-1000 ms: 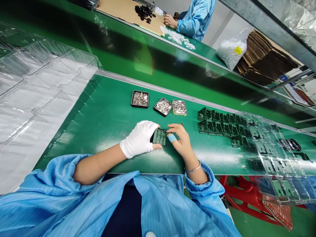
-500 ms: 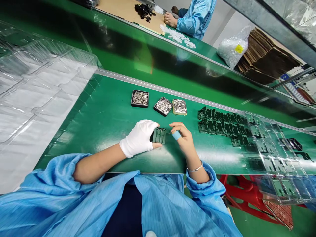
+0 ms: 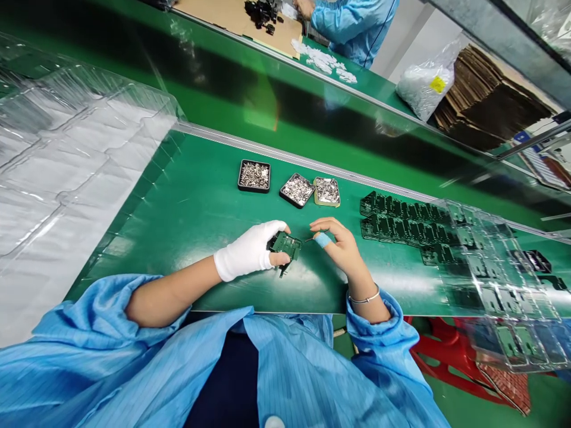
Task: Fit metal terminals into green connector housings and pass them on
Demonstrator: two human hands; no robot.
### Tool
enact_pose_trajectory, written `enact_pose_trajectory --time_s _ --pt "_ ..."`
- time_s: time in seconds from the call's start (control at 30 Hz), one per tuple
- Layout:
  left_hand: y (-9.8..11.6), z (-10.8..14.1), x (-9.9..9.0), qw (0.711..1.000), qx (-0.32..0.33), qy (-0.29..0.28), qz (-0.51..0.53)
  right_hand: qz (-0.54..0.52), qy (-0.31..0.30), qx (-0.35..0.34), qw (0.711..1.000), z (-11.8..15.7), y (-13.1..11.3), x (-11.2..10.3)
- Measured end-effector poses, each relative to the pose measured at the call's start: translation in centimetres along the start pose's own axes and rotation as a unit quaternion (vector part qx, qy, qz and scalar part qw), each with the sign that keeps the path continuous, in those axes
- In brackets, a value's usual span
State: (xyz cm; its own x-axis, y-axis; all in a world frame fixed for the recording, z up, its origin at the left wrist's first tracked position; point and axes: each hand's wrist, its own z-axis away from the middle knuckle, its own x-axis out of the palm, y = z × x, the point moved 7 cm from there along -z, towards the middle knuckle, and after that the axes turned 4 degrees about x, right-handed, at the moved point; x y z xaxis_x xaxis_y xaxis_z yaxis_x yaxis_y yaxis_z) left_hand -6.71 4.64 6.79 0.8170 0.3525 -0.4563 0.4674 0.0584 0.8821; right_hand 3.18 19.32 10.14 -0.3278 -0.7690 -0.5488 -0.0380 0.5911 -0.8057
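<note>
Bench | left hand: green part | prong towards wearer | long axis unclear

I hold the squarish green part tilted in my left hand; the slim dark rod, in my right hand, sits just beside it.

- Green part turned and tilted in left hand; dark prong now shows at its lower end.
- Right hand, with thin tool, shifted right, farther off the part.
- Co-worker's hand moved up to top edge of frame.
</note>
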Motion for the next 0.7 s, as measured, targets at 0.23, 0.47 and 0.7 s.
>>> enact_pose_trajectory --time_s 0.23,0.47,0.7 --pt "-0.1 0.5 2.2 0.977 0.009 -0.192 0.098 -0.016 -0.299 -0.112 0.948 0.8 -3.0 4.3" --pt "0.8 1.9 4.0 0.916 -0.013 -0.330 0.227 0.038 -0.429 -0.131 0.893 3.7 -4.7 6.8" --pt "1.8 3.3 6.2 0.861 -0.011 -0.425 0.278 -0.008 -0.445 -0.189 0.875 7.0 -4.7 9.2"
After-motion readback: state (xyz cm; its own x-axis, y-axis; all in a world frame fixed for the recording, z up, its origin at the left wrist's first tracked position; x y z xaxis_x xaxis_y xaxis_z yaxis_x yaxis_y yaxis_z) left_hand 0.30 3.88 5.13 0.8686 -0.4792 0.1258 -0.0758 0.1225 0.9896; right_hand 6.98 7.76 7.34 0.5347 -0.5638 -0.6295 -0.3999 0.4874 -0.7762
